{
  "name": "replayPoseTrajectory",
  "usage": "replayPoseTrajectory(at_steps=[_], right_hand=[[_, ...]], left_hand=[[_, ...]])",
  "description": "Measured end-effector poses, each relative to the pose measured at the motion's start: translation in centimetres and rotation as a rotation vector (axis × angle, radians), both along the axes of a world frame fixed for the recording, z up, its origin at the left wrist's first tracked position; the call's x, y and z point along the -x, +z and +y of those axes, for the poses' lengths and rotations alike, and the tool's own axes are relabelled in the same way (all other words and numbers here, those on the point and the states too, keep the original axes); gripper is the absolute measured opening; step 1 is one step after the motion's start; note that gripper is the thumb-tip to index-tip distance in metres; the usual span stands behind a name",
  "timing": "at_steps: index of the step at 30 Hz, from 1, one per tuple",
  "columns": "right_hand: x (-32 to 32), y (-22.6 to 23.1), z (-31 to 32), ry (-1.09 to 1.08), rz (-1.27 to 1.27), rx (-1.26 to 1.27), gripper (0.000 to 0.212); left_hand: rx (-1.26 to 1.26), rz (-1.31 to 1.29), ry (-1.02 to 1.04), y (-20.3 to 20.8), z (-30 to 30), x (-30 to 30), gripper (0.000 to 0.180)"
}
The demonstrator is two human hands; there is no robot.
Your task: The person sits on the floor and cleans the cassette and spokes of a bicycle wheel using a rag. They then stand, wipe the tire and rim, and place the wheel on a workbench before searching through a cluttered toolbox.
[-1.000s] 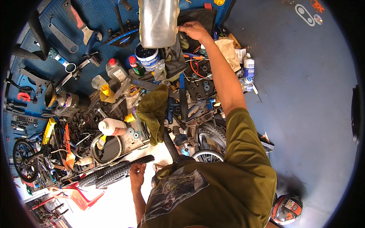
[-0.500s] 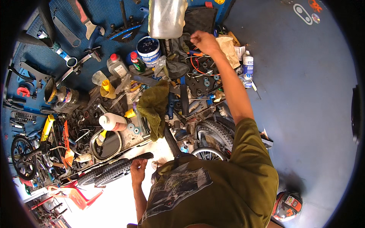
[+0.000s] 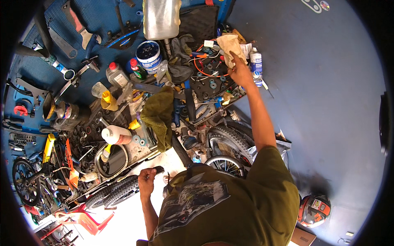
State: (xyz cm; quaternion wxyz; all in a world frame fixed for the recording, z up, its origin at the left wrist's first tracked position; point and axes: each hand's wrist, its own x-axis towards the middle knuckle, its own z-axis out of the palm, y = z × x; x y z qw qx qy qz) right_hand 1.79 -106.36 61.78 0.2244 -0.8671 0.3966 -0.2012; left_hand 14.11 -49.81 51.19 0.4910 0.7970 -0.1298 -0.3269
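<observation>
My right hand (image 3: 240, 73) reaches to the back right of the bench, with its index finger stretched out against a crumpled brown paper bag (image 3: 228, 44). Its other fingers partly curl, and no grasp on the bag shows. Beside the bag stand a blue-and-white spray can (image 3: 256, 60) and a smaller bottle with a blue cap. Low on the left, my left hand (image 3: 146, 182) hovers near my body above the bicycle tyres (image 3: 119, 189). Its fingers are bent in toward the thumb; whatever they might hold is hidden.
The bench carries an olive cloth (image 3: 159, 117), a white bottle (image 3: 116, 134), a metal tray (image 3: 117, 163) with a yellow brush, a blue-and-white tub (image 3: 148, 57) and many loose parts. Bicycle wheels (image 3: 227, 143) stand below. Tools hang on the blue board; a red plastic chair (image 3: 88, 220) is lower left.
My right hand has moved from left of the paper bag to its lower front. A small white box behind it now shows. My left hand stays low, and the whole view has shifted slightly.
</observation>
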Motion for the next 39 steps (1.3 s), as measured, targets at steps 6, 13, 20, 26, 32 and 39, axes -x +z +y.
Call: replayPoseTrajectory(at_steps=[6, 13, 20, 26, 32, 39], right_hand=[[-0.3, -2.9, 3.4, 0.121, 0.185, -0.031, 0.033], [-0.8, -4.3, 6.4, 0.12, 0.28, 0.036, 0.037], [-0.9, -4.4, 4.3, 0.073, 0.213, 0.103, 0.039], [-2.9, -3.6, -1.6, 0.0, 0.142, 0.09, 0.032], [-6.9, -4.6, -5.5, 0.178, 0.375, 0.049, 0.034], [-9.2, -6.3, -6.0, 0.228, 0.51, -0.083, 0.045]], left_hand=[[-0.037, 0.018, -0.002, 0.7, -0.2, 0.4, 0.031], [-0.003, -0.005, 0.011, 0.1, 0.2, 0.9, 0.03], [0.013, -0.036, 0.053, -0.8, 1.7, 1.6, 0.028], [-0.002, -0.036, 0.086, -1.0, 1.3, 2.6, 0.029], [0.008, 0.003, 0.11, -2.3, 1.5, 3.2, 0.03], [-0.005, 0.002, 0.139, -2.2, 2.0, 2.8, 0.031]])
